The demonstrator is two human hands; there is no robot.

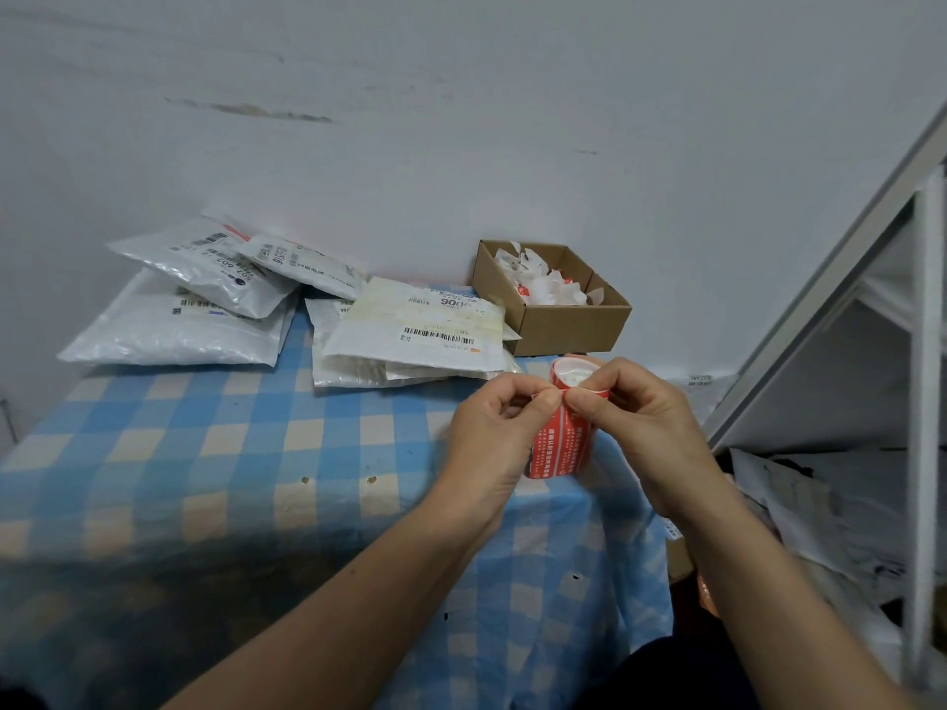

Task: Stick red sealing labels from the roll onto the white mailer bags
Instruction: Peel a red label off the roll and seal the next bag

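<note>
Soft, even, rather dim light with a cool cast; no hard shadows. The cardboard box (569,327) is sharp. Left of it, the mailer bags (205,279) show faint sheen. Below it, the bench (230,453) darkens and blurs towards the camera. Right of it, the shelf frame (925,351) bows and smears.

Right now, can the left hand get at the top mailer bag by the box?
Likely yes: only bare tablecloth lies between the left hand and the top mailer bag, though its fingers are busy pinching the red roll.
</note>
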